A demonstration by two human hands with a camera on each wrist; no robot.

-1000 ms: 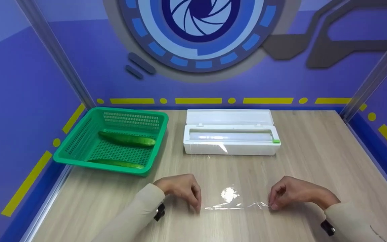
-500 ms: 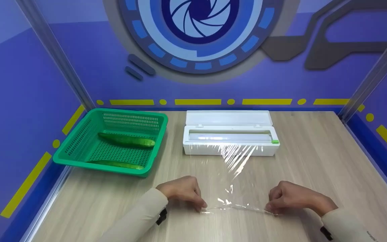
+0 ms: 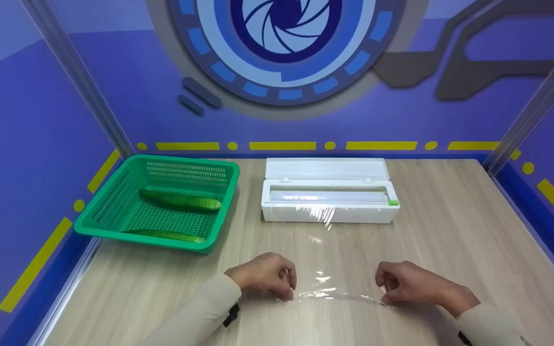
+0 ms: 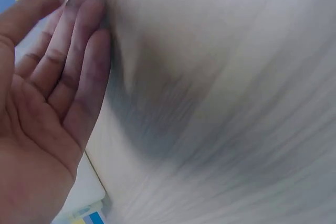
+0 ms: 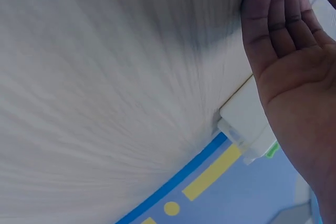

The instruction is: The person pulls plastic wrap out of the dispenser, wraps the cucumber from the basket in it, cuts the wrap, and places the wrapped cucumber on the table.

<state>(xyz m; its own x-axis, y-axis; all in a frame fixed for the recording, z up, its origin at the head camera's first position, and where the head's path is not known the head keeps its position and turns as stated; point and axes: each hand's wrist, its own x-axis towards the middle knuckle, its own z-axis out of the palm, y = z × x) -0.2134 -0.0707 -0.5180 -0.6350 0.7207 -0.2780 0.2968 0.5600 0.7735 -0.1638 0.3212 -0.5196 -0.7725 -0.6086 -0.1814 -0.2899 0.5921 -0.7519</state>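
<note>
A sheet of clear cling film stretches over the wooden table from a white dispenser box at the back. My left hand pinches the film's near left corner between thumb and fingertips. At the near right corner my right hand pinches the same edge. Between the hands the film's edge bows slightly, with bright glints. Inside the box lies the film roll, its lid raised behind. The left wrist view shows the left palm with its fingers together; the right palm appears in the right wrist view.
A green plastic basket stands at the back left with two cucumbers, one across the middle and one near the front wall. A green slider sits at the box's right end. Blue printed panels enclose the table.
The film's glints have shifted and its stretch near the box looks less streaked than half a second ago. Both hands have come slightly closer together, still pinching the corners.
</note>
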